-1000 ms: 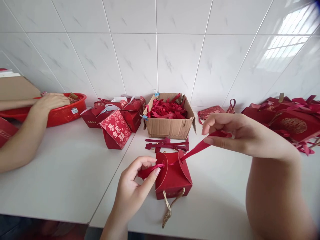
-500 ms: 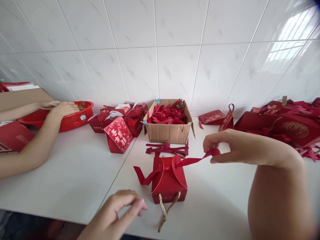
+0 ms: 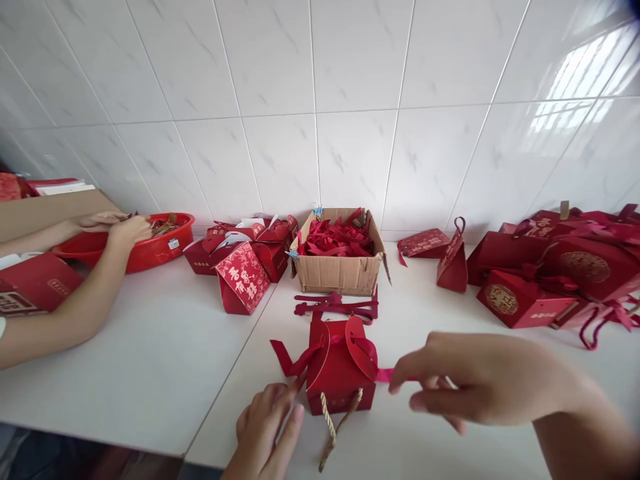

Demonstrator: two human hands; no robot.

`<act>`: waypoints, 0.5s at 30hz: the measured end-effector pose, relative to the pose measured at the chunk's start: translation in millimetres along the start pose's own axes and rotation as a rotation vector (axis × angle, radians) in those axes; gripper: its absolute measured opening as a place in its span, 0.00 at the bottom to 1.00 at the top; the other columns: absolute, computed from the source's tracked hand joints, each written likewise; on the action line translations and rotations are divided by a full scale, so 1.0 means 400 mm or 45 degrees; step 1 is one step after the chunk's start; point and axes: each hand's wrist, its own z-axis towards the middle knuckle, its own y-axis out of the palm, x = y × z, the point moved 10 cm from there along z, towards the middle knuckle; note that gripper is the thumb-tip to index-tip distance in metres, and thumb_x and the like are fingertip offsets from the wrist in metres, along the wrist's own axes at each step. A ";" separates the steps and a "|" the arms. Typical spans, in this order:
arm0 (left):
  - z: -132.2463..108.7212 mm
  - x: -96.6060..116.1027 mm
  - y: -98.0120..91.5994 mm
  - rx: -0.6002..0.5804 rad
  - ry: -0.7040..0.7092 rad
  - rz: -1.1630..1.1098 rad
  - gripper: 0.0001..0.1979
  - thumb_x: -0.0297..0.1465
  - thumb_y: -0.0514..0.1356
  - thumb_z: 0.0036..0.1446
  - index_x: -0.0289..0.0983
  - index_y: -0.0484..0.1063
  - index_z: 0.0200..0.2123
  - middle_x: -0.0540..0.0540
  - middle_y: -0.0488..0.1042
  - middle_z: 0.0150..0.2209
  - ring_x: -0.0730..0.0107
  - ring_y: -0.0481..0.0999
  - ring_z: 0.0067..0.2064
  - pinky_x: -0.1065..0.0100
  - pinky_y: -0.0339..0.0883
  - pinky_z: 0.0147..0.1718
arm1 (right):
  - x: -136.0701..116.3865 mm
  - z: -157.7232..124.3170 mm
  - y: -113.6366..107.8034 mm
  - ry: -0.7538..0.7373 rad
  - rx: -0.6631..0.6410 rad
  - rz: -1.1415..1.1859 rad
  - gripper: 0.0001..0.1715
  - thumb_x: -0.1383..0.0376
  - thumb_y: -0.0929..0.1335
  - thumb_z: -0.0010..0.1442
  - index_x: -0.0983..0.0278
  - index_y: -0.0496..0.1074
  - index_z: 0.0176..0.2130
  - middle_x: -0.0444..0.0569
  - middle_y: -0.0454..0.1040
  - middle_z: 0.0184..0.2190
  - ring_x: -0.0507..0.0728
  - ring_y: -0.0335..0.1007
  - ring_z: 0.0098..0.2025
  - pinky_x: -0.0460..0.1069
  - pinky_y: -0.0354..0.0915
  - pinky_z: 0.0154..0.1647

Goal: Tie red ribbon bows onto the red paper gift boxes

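Note:
A small red gift box (image 3: pixel 340 367) stands on the white table in front of me, its rounded flaps folded over the top. A red ribbon (image 3: pixel 300 363) runs through the flap holes, with one tail out to each side. From the front edge of the box hangs a twisted gold cord handle (image 3: pixel 329 430). My left hand (image 3: pixel 270 420) is open at the box's left side, index finger stretched up to the left ribbon tail. My right hand (image 3: pixel 465 380), open with fingers apart, hovers at the right tail, which passes behind its fingertips.
Behind the box lie dark red straps (image 3: pixel 337 307) and a cardboard box (image 3: pixel 335 275) of red ribbons. Red boxes (image 3: pixel 243 277) stand left, more (image 3: pixel 530 300) right. Another person's hands (image 3: pixel 127 230) work at a red basin (image 3: pixel 155 253) on the far left.
My right hand has come down and let the ribbon tail drop beside the box. My left hand has moved right, up to the left tail. The view has tilted slightly upward.

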 end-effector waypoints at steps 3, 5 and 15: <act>0.011 -0.003 0.017 -0.057 -0.002 -0.043 0.20 0.43 0.45 0.64 0.47 0.73 0.47 0.45 0.75 0.36 0.59 0.75 0.43 0.53 0.64 0.53 | 0.043 0.036 0.132 0.028 -0.273 0.292 0.26 0.62 0.59 0.64 0.60 0.63 0.60 0.44 0.73 0.19 0.50 0.60 0.19 0.43 0.58 0.23; 0.018 -0.009 0.020 -0.060 0.001 -0.107 0.18 0.43 0.48 0.63 0.47 0.74 0.45 0.45 0.76 0.37 0.57 0.75 0.44 0.53 0.62 0.55 | 0.093 0.059 0.189 0.111 -0.255 0.460 0.27 0.62 0.58 0.64 0.58 0.59 0.62 0.43 0.72 0.19 0.48 0.56 0.16 0.42 0.57 0.21; 0.061 0.012 -0.036 -0.039 -0.161 -0.561 0.32 0.49 0.51 0.59 0.47 0.52 0.65 0.44 0.62 0.62 0.55 0.57 0.65 0.55 0.59 0.59 | 0.207 0.103 0.161 0.298 0.305 0.923 0.25 0.49 0.60 0.63 0.65 0.67 0.47 0.38 0.62 0.14 0.47 0.48 0.16 0.44 0.47 0.21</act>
